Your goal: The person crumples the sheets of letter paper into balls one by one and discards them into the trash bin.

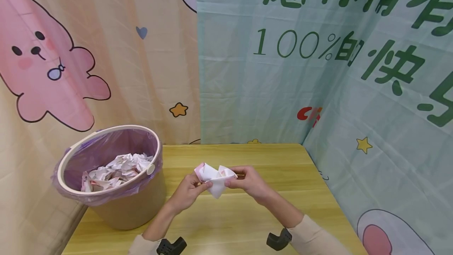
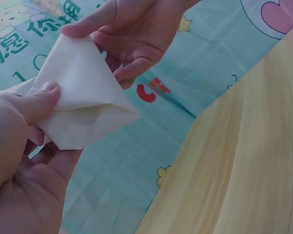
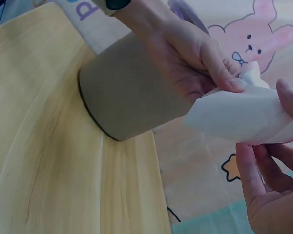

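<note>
A folded piece of white paper (image 1: 216, 182) with pinkish edges is held up above the table by both hands. My left hand (image 1: 186, 193) pinches its left side, thumb in front and fingers behind. On the other side my right hand (image 1: 250, 184) pinches the paper's right edge between thumb and fingers. In the left wrist view the paper (image 2: 83, 92) shows a pointed corner and a fold line across it. The right wrist view shows the paper's (image 3: 239, 114) smooth, curved underside between the two hands.
A beige bin (image 1: 131, 207) with a purple liner (image 1: 88, 156) stands on the table's left, holding crumpled paper (image 1: 120, 170). The wooden table (image 1: 233, 223) lies under the hands. Printed curtains (image 1: 247, 89) hang behind and to the sides.
</note>
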Tool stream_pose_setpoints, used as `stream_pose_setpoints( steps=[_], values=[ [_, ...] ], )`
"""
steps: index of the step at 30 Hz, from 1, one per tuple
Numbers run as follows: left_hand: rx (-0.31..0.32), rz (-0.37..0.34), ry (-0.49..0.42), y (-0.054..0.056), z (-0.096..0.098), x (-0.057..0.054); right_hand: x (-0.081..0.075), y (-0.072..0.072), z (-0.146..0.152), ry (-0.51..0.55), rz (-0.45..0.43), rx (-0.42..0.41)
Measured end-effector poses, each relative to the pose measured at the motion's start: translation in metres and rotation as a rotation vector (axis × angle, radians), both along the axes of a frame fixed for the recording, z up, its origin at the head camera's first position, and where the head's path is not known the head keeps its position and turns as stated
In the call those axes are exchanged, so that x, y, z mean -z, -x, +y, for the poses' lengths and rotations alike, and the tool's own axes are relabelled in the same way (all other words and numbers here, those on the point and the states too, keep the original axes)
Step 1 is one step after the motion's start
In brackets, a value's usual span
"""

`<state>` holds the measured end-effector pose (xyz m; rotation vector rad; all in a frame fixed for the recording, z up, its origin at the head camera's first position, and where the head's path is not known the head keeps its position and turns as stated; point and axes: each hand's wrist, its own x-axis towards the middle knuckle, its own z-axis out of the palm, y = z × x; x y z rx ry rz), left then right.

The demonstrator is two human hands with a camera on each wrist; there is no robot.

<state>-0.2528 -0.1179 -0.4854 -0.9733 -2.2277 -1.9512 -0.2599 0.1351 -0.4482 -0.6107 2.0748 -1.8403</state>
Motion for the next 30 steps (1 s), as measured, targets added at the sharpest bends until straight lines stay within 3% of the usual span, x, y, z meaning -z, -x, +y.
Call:
stream_pose_setpoints(
  steps=[5,12,21,26,30],
  values=[
    [0.059,-0.076,-0.009,0.001,-0.004,-0.003,0.001,0.000,-0.003,0.017,0.007,0.020],
    [0.172,-0.098,-0.046,0.006,-0.011,-0.007,-0.006,-0.004,-0.009,0.033,0.016,0.010],
    [0.234,-0.041,0.060,0.010,-0.017,-0.015,-0.014,-0.007,-0.014,-0.050,0.025,-0.094],
    [0.266,0.060,0.161,0.011,-0.016,-0.024,-0.012,-0.008,-0.014,-0.088,-0.022,-0.101],
    [0.306,0.064,0.192,0.010,-0.016,-0.031,-0.011,-0.010,-0.018,-0.083,-0.051,-0.093]
  ],
)
